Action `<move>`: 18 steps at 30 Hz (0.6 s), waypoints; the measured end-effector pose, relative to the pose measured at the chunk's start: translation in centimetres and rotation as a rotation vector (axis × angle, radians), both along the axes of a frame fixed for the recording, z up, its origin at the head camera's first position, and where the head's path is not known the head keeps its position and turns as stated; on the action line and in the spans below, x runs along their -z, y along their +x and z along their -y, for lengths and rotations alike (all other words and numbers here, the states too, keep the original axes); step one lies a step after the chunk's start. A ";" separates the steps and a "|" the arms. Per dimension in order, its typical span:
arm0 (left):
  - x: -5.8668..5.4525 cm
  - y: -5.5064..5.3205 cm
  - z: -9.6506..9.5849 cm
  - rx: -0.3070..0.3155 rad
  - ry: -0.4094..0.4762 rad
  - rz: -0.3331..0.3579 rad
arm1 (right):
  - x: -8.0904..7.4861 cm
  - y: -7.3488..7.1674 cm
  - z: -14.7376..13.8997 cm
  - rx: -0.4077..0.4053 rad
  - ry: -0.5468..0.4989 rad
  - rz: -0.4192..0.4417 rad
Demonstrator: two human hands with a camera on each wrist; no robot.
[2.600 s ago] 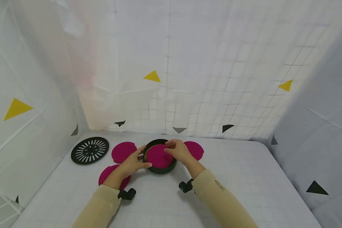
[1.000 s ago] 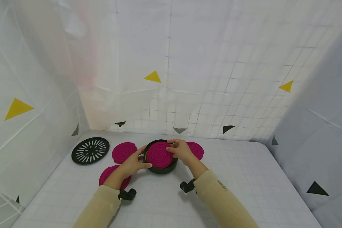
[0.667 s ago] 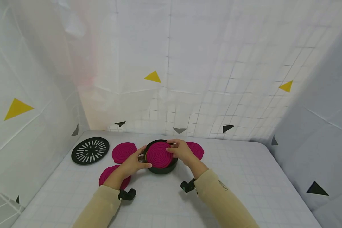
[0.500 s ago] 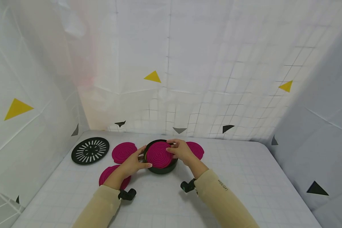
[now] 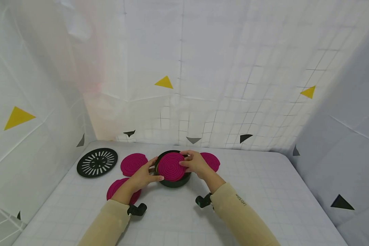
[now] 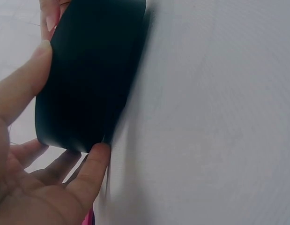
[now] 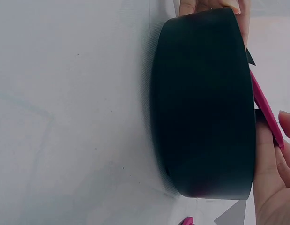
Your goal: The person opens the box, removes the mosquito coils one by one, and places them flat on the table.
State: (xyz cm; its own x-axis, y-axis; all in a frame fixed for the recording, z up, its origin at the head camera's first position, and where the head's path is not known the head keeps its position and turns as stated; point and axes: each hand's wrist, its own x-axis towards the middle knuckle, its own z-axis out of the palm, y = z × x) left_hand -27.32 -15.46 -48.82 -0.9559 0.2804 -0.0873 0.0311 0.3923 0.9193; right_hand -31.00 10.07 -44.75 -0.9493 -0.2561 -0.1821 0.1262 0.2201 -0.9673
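magenta disc point(image 5: 171, 167): ridged, matt, rubbery | dark container point(image 7: 203, 108): smooth plastic look | sleeve point(image 5: 243, 217): cloth

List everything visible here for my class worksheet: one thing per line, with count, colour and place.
table: 1, white, under the items
wall sheets: 3, white to grey, behind the table and along both sides
round container: 1, dark green, towards the table's back
spiral coasters: 4, magenta, one tilted at the container's opening, two left of it, one right
slotted disc: 1, black, table's far left
yellow triangles: 3, yellow, on the walls
dark triangles: 7, black or grey, on the walls
wrist cameras: 2, black, one per wrist
sleeves: 2, beige, on the forearms
left hand: 1, bare, gripping the container's left side
right hand: 1, bare, pinching the tilted coaster
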 end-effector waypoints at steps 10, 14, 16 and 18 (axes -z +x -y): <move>0.2 -0.1 0.0 -0.003 0.010 0.008 | 0.4 -0.1 -0.1 -0.015 0.006 -0.031; 0.2 -0.1 0.0 -0.006 0.007 0.004 | 0.4 0.0 -0.1 -0.015 0.000 -0.033; 0.1 0.0 0.0 -0.006 0.006 0.002 | 0.3 0.1 -0.1 -0.015 0.001 -0.036; 0.1 0.0 0.0 -0.005 0.008 -0.001 | 0.1 0.2 -0.2 -0.015 0.000 -0.035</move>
State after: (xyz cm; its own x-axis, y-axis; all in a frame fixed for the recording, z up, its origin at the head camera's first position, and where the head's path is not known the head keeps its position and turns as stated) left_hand -27.34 -15.44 -48.92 -0.9574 0.2760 -0.0845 0.0297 0.3855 0.9222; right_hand -30.84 10.23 -44.89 -0.9513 -0.2702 -0.1484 0.0885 0.2218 -0.9711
